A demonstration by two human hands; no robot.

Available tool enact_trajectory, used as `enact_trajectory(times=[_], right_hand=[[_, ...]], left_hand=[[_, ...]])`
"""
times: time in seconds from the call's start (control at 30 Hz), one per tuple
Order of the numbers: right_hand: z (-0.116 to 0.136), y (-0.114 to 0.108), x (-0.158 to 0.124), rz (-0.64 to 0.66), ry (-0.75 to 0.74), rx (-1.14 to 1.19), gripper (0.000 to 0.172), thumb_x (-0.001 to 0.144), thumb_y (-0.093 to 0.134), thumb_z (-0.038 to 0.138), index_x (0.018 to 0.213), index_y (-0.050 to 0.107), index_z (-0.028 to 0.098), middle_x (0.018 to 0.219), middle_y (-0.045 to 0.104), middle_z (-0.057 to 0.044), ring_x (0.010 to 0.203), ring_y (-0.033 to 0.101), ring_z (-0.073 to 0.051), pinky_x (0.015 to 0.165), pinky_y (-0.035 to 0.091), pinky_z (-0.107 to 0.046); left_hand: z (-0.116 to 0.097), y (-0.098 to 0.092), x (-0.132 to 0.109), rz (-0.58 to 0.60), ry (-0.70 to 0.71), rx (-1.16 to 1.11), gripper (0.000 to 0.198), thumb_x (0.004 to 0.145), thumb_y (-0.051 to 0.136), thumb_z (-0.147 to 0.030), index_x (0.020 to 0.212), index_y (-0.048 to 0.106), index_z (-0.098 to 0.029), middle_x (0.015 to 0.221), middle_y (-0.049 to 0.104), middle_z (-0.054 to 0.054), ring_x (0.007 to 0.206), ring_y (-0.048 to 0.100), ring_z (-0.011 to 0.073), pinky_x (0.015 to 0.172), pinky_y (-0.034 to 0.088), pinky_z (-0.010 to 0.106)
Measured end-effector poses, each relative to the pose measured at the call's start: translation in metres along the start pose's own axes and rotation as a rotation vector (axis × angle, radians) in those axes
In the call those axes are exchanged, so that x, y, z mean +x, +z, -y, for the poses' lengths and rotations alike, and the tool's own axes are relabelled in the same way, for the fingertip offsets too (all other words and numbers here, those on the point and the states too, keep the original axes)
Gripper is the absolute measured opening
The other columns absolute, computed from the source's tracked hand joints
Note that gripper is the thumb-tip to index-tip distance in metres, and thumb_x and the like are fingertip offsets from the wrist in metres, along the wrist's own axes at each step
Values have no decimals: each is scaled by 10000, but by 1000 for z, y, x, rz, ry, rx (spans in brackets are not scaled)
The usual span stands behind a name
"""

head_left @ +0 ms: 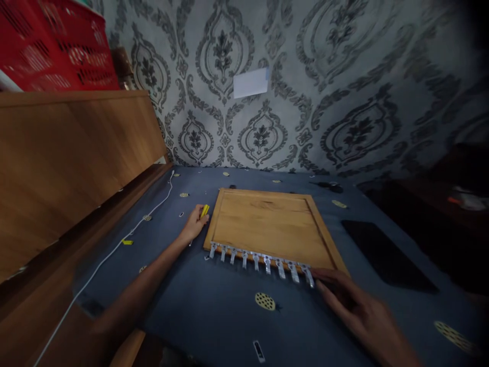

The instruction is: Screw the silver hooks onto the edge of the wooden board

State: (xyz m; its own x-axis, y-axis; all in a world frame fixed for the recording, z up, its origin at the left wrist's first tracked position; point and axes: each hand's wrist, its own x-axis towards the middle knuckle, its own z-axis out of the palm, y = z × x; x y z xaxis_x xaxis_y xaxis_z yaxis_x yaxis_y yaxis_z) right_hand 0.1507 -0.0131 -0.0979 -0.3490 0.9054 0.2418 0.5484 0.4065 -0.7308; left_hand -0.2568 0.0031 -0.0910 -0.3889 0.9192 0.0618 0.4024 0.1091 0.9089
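A wooden tray-like board (273,224) lies flat on a blue patterned sheet. Along its near edge runs a row of several small metal brackets (260,260). My left hand (195,223) rests just left of the board, its fingers closed round a small yellow object (205,210). My right hand (357,308) lies at the board's near right corner, with the fingertips touching the last bracket in the row; the fingers are stretched forward and hold nothing.
A wooden headboard or panel (69,163) rises on the left, with a red plastic crate (53,46) above it. A white cable (126,237) trails along the sheet. A dark flat phone-like slab (385,255) lies to the right. Patterned wallpaper backs the scene.
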Motion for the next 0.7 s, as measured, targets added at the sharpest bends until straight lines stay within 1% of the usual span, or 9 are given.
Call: enact_trajectory(times=[0.07, 0.2, 0.3, 0.37, 0.43, 0.5, 0.6, 0.63, 0.7], right_hand=[[0, 0, 1, 2, 1, 10, 400, 874, 597, 629, 969, 772, 282, 743, 786, -39, 652, 757, -260, 517, 609, -317], [-1, 1, 1, -11, -7, 28, 395, 867, 608, 634, 943, 769, 281, 862, 817, -61, 709, 778, -271, 584, 641, -334], [-1, 2, 0, -31, -12, 33, 410, 867, 601, 652, 944, 770, 286, 902, 823, -64, 734, 784, -277, 602, 653, -345], [-2, 2, 0, -35, -15, 30, 414, 867, 601, 655, 942, 771, 286, 878, 821, -61, 734, 785, -277, 593, 653, -342], [-2, 1, 0, -32, -18, 23, 415, 863, 607, 658, 931, 772, 284, 859, 819, -63, 734, 786, -277, 592, 653, -335], [-2, 0, 1, -24, -19, 17, 416, 862, 612, 661, 922, 773, 281, 872, 823, -69, 735, 787, -275, 606, 656, -333], [0, -1, 1, -22, -23, 16, 425, 869, 604, 668, 916, 775, 282, 874, 824, -69, 720, 783, -270, 615, 658, -339], [1, -1, 1, -21, -23, 16, 429, 875, 596, 670, 924, 776, 284, 860, 821, -66, 712, 779, -269, 608, 656, -342], [2, -1, 0, -19, -18, 19, 437, 885, 582, 674, 945, 778, 288, 822, 811, -58, 694, 768, -266, 588, 650, -344]], left_hand=[[-1, 0, 1, 39, 65, 144, 380, 996, 650, -380, 1302, 618, -157, 1279, 654, 110, 1100, 672, 237, 936, 597, 456], [-20, 11, 9, 146, 243, 391, 339, 998, 644, -369, 1271, 638, -168, 1313, 643, 110, 1175, 641, 252, 1013, 557, 491], [-38, 37, 13, 266, 367, 522, 256, 1002, 626, -291, 1225, 653, -167, 1289, 648, 104, 1179, 631, 251, 1042, 530, 492], [-48, 59, 14, 336, 438, 582, 211, 994, 566, -157, 1179, 666, -156, 1259, 653, 121, 1181, 626, 258, 1061, 509, 463], [-56, 76, 17, 387, 504, 618, 263, 967, 538, -84, 1187, 665, -152, 1267, 649, 131, 1216, 609, 264, 1089, 487, 430], [-62, 86, 23, 410, 554, 639, 287, 966, 563, -104, 1233, 653, -161, 1294, 646, 118, 1259, 590, 261, 1120, 469, 426], [-65, 79, 44, 361, 557, 653, 307, 1005, 614, -268, 1298, 629, -177, 1351, 628, 107, 1254, 602, 260, 1089, 507, 495], [-64, 72, 54, 323, 533, 657, 336, 1007, 628, -336, 1307, 627, -184, 1368, 620, 114, 1225, 620, 259, 1051, 536, 502], [-60, 51, 74, 239, 460, 666, 370, 1002, 639, -377, 1314, 622, -178, 1360, 622, 120, 1177, 644, 252, 996, 573, 482]])
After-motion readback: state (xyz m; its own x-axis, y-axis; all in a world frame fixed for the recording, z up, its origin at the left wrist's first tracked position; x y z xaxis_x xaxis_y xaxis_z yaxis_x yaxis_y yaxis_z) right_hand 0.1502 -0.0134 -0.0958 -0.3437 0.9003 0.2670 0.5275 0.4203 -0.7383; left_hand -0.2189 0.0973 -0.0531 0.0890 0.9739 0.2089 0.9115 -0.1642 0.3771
